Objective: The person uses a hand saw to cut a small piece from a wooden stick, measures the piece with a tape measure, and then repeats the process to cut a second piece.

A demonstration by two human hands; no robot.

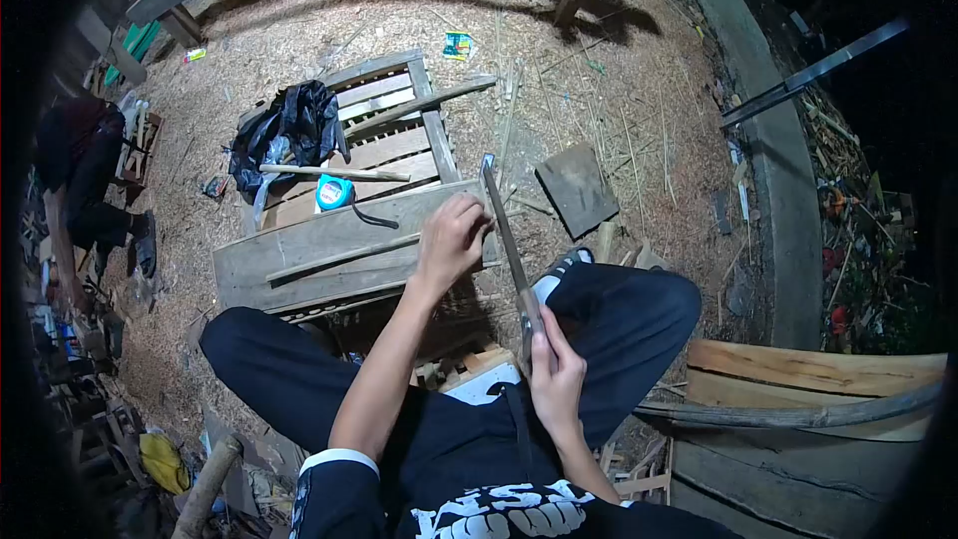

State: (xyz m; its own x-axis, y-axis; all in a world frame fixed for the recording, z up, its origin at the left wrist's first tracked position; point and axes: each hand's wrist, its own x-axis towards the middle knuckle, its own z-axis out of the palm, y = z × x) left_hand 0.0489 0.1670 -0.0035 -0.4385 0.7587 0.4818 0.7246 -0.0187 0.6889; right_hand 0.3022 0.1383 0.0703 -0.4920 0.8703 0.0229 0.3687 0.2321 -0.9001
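Observation:
My right hand (557, 376) is wrapped round the handle of a long-bladed machete (507, 240), its blade angling up and forward to the left. Just left of the blade is my left hand (454, 240), fingers curled closed at the end of a thin wooden stick (334, 260). That stick runs leftward over a grey plank (239, 265) of a low slatted wooden bench. On the bench sit a blue tape measure (334, 193), a second stick (319, 172), a longer stick (424, 105) and a crumpled black plastic bag (304, 125).
A square board (577, 190) lies right of the bench on ground strewn with shavings. Wide planks (798, 449) and a curved pole (798, 415) are at my right. Another person (85, 175) bends at the far left. A concrete curb (788, 210) runs along the right.

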